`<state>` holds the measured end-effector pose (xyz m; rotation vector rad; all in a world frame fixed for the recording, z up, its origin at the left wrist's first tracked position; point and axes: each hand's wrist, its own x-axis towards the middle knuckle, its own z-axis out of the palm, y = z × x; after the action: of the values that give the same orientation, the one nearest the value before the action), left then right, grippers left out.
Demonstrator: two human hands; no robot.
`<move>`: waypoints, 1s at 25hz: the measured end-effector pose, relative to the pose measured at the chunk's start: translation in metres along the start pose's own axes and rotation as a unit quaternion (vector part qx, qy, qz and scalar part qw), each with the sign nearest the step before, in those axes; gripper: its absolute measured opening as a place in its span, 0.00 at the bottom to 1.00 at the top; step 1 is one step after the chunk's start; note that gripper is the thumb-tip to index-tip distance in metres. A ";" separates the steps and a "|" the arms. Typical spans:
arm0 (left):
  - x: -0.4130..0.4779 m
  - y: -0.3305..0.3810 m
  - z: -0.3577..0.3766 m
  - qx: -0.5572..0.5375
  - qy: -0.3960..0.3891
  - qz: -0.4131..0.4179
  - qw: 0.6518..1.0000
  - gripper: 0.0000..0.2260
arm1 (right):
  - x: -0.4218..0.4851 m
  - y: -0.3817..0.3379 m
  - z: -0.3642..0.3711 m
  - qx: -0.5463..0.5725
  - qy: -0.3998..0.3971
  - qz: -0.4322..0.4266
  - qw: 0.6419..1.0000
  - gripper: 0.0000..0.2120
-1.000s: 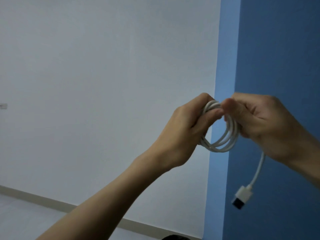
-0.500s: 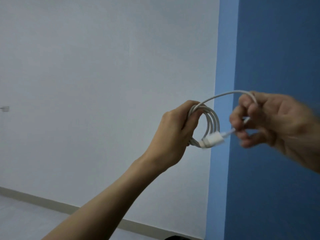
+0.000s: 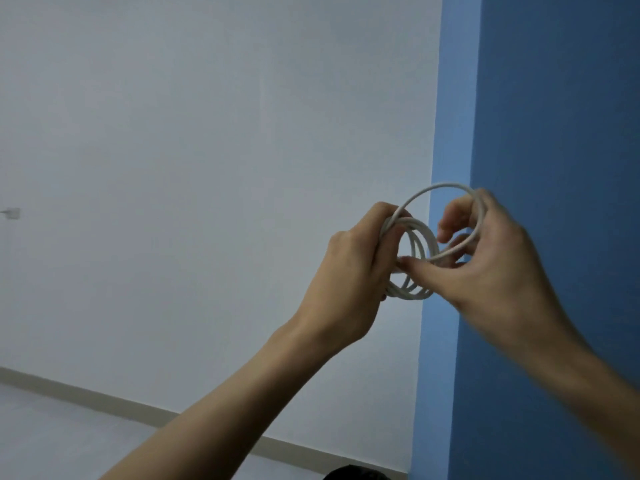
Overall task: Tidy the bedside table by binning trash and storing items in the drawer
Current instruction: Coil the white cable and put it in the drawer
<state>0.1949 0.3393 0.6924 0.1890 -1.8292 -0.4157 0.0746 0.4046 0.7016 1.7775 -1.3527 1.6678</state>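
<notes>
A white charging cable (image 3: 420, 237) is wound into several loops and held up in front of the wall. My left hand (image 3: 349, 282) pinches the coil at its left side. My right hand (image 3: 491, 268) grips the free end, with one larger loop running over its fingers and its thumb pressed against the coil. The plug is hidden behind my fingers. Neither the bedside table, the drawer nor the bin is in view.
A white wall (image 3: 207, 168) fills the left, meeting a blue wall (image 3: 554, 133) at a corner on the right. A skirting board (image 3: 104, 400) runs along the pale floor. A small wall fitting (image 3: 12, 213) sits at far left. A dark object (image 3: 363, 474) peeks in at the bottom edge.
My right hand has carried the free end up and around, laying another loop onto the coil. The plug that hung loose, then lay at the coil, is now out of sight.
</notes>
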 end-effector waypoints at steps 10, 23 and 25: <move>0.002 -0.007 -0.015 -0.026 0.010 0.001 1.000 0.08 | -0.016 0.025 0.008 0.171 -0.167 0.031 0.970 0.29; 0.001 -0.044 -0.047 0.066 0.035 -0.057 0.996 0.09 | -0.022 0.046 -0.023 0.367 -0.353 0.158 0.846 0.17; 0.000 -0.042 -0.041 0.084 0.028 -0.051 0.995 0.09 | -0.023 0.035 -0.013 0.422 -0.283 0.147 0.849 0.16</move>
<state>0.2303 0.2929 0.6862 0.4071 -1.8045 -0.3227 0.0421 0.4070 0.6716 2.8617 -1.2158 2.2363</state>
